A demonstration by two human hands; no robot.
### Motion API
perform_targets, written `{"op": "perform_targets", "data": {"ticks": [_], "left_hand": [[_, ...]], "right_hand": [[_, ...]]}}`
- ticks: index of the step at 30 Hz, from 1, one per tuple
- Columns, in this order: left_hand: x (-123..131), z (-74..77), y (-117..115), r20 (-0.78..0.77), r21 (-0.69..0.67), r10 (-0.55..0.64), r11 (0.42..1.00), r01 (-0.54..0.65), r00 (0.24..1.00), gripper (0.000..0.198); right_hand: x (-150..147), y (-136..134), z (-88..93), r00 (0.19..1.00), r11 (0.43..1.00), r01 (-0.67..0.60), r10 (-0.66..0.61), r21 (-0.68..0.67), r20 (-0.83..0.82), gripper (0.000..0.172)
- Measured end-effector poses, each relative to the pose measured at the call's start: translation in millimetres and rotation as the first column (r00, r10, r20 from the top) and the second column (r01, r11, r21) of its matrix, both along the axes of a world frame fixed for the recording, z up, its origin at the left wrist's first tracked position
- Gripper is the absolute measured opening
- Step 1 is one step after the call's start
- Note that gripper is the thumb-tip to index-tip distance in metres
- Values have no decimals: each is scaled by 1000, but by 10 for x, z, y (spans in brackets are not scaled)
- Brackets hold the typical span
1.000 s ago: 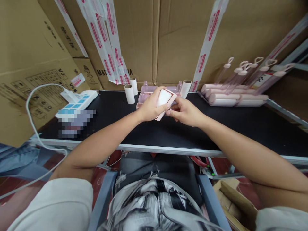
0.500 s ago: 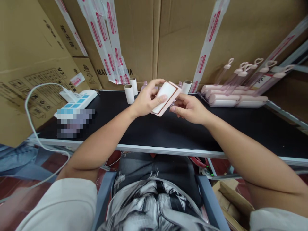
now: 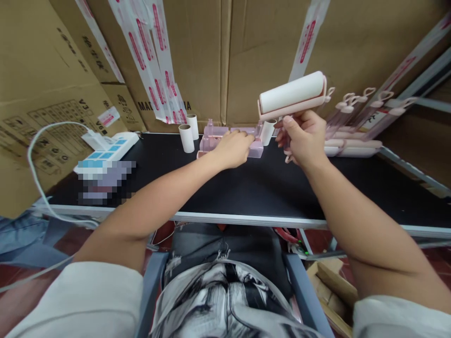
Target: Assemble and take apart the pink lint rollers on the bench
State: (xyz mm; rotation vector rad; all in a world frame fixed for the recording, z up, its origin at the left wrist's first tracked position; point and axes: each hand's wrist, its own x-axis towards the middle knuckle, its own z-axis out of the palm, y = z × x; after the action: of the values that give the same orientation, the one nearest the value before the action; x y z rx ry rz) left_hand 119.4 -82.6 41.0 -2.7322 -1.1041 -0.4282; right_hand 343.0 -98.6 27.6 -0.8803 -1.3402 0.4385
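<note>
My right hand (image 3: 306,138) is closed round the handle of a lint roller (image 3: 293,95), lifted above the table. The roller has a white roll in a pink frame and is tilted, its right end higher. Over a group of translucent lilac plastic covers (image 3: 256,149) lies my left hand (image 3: 234,149), its fingers bent down on one of them. The thumb is hidden below the palm.
White paper rolls (image 3: 186,138) stand upright left of the covers, and another white roll (image 3: 269,131) stands to their right. Several pink lint rollers (image 3: 362,147) lie stacked at the right. A power strip (image 3: 107,152) sits at the left on the black table (image 3: 246,195).
Both hands were together on the lint roller at the middle. The right hand has carried it up and right; the left has let go and moved down onto the lilac covers.
</note>
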Motion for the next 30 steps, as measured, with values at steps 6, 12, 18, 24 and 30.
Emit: {"op": "perform_targets", "data": {"ticks": [6,12,18,24,30], "left_hand": [[331,-26,336,-254,-59,136,986,-155,958,54],[284,111,102,-174,-33,102,993,-109,979,58],[-277,466,-187,178,-111,130,988,-111,975,56],[-826,464,48,727,57,-130,990,130,674,77],[-707,200,26,784,-43,-101,976,216,612,77]], "right_hand": [[47,8,-11,999,999,-38,38,3,29,55],[108,1,44,999,999,-35,35,-4,38,62],[171,-197,255,997,998,-47,50,44,-52,47],[77,-353,325,947,947,-215,262,-239,186,58],[-248,-471,258,855,858,-316,442,-404,270,63]]}}
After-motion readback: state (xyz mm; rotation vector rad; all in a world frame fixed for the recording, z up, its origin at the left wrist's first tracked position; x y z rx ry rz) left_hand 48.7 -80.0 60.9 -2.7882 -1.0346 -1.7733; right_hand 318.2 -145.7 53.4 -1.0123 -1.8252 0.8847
